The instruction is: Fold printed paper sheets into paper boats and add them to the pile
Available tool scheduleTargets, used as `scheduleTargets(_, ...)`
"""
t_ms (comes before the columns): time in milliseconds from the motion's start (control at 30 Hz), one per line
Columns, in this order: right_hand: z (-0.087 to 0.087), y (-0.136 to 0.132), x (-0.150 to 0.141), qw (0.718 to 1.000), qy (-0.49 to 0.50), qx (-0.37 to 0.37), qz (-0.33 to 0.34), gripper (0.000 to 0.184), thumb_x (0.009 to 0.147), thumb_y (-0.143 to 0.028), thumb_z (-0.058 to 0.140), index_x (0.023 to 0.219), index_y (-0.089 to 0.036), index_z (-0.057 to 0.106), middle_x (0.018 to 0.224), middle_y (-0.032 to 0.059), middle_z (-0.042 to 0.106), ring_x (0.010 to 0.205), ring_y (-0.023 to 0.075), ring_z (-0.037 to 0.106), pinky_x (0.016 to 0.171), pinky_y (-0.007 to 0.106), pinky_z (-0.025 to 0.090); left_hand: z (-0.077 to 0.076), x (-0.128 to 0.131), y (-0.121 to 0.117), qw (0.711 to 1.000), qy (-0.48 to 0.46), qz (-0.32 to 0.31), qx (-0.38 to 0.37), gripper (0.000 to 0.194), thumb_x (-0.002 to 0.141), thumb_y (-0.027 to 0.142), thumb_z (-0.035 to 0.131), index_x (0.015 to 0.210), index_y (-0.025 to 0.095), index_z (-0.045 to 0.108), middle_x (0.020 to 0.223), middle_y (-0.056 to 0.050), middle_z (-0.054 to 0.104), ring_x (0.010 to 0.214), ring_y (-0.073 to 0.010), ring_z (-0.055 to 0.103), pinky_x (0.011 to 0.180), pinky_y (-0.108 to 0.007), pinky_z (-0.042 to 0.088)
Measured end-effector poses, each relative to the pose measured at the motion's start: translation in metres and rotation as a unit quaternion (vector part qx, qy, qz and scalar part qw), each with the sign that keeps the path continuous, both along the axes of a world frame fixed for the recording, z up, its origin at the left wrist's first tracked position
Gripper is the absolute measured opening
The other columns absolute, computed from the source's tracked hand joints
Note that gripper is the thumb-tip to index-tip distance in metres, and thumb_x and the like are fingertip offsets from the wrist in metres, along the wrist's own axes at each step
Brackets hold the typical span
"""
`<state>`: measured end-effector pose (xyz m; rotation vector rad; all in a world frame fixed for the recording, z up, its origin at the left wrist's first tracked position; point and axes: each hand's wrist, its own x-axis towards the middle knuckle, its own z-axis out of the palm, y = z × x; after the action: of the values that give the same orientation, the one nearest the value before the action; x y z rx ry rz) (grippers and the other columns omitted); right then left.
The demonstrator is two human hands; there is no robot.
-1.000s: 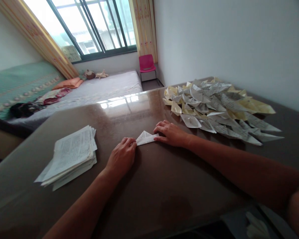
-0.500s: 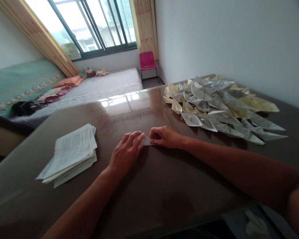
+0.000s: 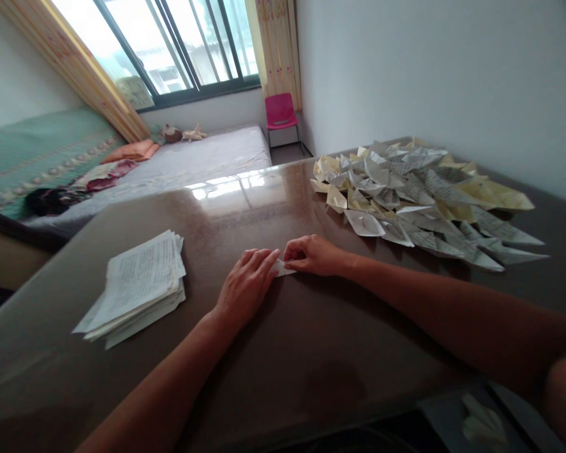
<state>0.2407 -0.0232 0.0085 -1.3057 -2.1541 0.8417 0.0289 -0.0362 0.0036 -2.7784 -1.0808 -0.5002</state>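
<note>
A small piece of folded paper (image 3: pixel 283 270) with printed text lies on the brown table (image 3: pixel 283 352) between my hands. My left hand (image 3: pixel 248 280) covers its left part, fingers together and pressed down on it. From the other side my right hand (image 3: pixel 314 255) pinches the paper with curled thumb and forefinger. Most of the paper is hidden under the fingers. To the left sits a stack of printed sheets (image 3: pixel 141 277). Many folded paper boats (image 3: pixel 405 189), white and yellowish, are heaped at the right, beyond my right forearm.
A white wall (image 3: pixel 429 75) borders the table on the right. Past the far edge are a bed (image 3: pixel 217 157), a pink chair (image 3: pixel 280 112) and a window (image 3: pixel 188 44) with curtains. Something pale (image 3: pixel 483 425) lies below the table's near edge.
My left hand has drawn back slightly from the paper's middle, so its lower edge shows more. My right fingers have shifted a little along it. The whole view has tilted slightly.
</note>
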Motion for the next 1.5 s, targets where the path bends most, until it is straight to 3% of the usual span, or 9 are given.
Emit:
scheduleTargets(200, -0.001, 0.000, 0.001, 1.000, -0.012, 0.008, 0.013, 0.012, 0.079, -0.023, 0.063, 0.086, -0.017, 0.071, 0.073, -0.0005, 0.066, 0.064, 0.0095, 0.056, 0.058, 0.020, 0.034, -0.002, 0.004, 0.007, 0.995, 0.001, 0.037, -0.088, 0.034, 0.094, 0.035, 0.046, 0.123, 0.022, 0.055, 0.106, -0.006, 0.062, 0.101, -0.0240, 0.053, 0.086, -0.039, 0.047)
scheduleTargets(367, 0.004, 0.006, 0.009, 1.000, 0.026, 0.001, 0.014, 0.021, 0.088, -0.029, 0.054, 0.089, -0.014, 0.069, 0.075, 0.0016, 0.067, 0.067, 0.0104, 0.057, 0.061, 0.020, 0.037, 0.001, 0.002, 0.009, 0.988, -0.038, 0.042, -0.146, 0.018, 0.090, 0.034, 0.053, 0.101, 0.025, 0.064, 0.085, -0.001, 0.059, 0.087, -0.0187, 0.056, 0.077, -0.031, 0.046)
scheduleTargets(467, 0.007, 0.008, 0.015, 0.999, 0.019, 0.015, -0.026, 0.021, 0.090, -0.026, 0.052, 0.091, -0.012, 0.069, 0.079, 0.0038, 0.068, 0.070, 0.0111, 0.058, 0.063, 0.020, 0.037, 0.000, 0.000, 0.004, 0.993, -0.039, 0.033, -0.108, 0.017, 0.092, 0.031, 0.048, 0.091, 0.024, 0.064, 0.089, -0.001, 0.059, 0.084, -0.0157, 0.056, 0.071, -0.027, 0.045)
scheduleTargets(600, 0.005, 0.006, 0.018, 0.999, -0.039, 0.024, -0.023, 0.022, 0.088, -0.030, 0.055, 0.093, -0.014, 0.070, 0.081, 0.0044, 0.070, 0.070, 0.0122, 0.059, 0.062, 0.021, 0.037, 0.000, -0.001, -0.005, 0.999, 0.023, 0.013, 0.026, 0.017, 0.093, 0.028, 0.046, 0.092, 0.023, 0.062, 0.097, -0.003, 0.060, 0.086, -0.0153, 0.057, 0.063, -0.025, 0.042)
scheduleTargets(733, 0.003, 0.002, 0.015, 0.997, -0.068, 0.022, -0.011, 0.024, 0.088, -0.037, 0.056, 0.092, -0.018, 0.070, 0.084, 0.0038, 0.070, 0.072, 0.0128, 0.061, 0.062, 0.021, 0.037, 0.000, -0.002, -0.010, 0.987, 0.071, -0.019, 0.141, 0.015, 0.093, 0.022, 0.047, 0.087, 0.021, 0.060, 0.094, -0.002, 0.062, 0.084, -0.0150, 0.057, 0.060, -0.025, 0.041)
scheduleTargets(867, 0.003, 0.000, 0.012, 0.995, -0.096, 0.005, -0.010, 0.027, 0.082, -0.045, 0.061, 0.092, -0.021, 0.069, 0.086, 0.0021, 0.070, 0.073, 0.0127, 0.061, 0.061, 0.021, 0.037, -0.001, -0.002, -0.011, 0.976, 0.091, -0.060, 0.190, 0.008, 0.091, 0.019, 0.051, 0.092, 0.021, 0.059, 0.095, -0.002, 0.062, 0.082, -0.0153, 0.058, 0.064, -0.027, 0.043)
scheduleTargets(1033, 0.011, -0.003, 0.011, 0.993, -0.113, -0.042, -0.013, 0.034, 0.080, -0.050, 0.062, 0.083, -0.017, 0.068, 0.076, 0.0037, 0.070, 0.063, 0.0118, 0.059, 0.053, 0.021, 0.034, 0.001, -0.002, -0.014, 0.970, 0.101, -0.071, 0.210, 0.005, 0.090, 0.018, 0.052, 0.091, 0.019, 0.057, 0.095, -0.001, 0.063, 0.080, -0.0161, 0.058, 0.066, -0.030, 0.044)
scheduleTargets(1233, 0.016, -0.004, 0.010, 0.978, -0.027, -0.206, 0.032, 0.041, 0.087, -0.048, 0.052, 0.072, -0.013, 0.068, 0.065, 0.0021, 0.069, 0.042, 0.0060, 0.049, 0.045, 0.019, 0.034, 0.002, 0.001, -0.017, 0.968, 0.092, -0.072, 0.220, 0.005, 0.090, 0.017, 0.052, 0.088, 0.019, 0.056, 0.094, -0.001, 0.065, 0.079, -0.0160, 0.059, 0.064, -0.029, 0.044)
scheduleTargets(1500, 0.007, -0.008, 0.004, 0.995, 0.015, -0.096, -0.028, 0.013, 0.078, -0.027, 0.065, 0.081, -0.014, 0.068, 0.064, -0.0010, 0.065, 0.048, 0.0067, 0.052, 0.048, 0.019, 0.035, 0.002, 0.000, -0.015, 0.986, 0.078, -0.085, 0.118, 0.014, 0.094, 0.017, 0.046, 0.099, 0.019, 0.059, 0.112, -0.003, 0.066, 0.099, -0.0177, 0.060, 0.075, -0.028, 0.047)
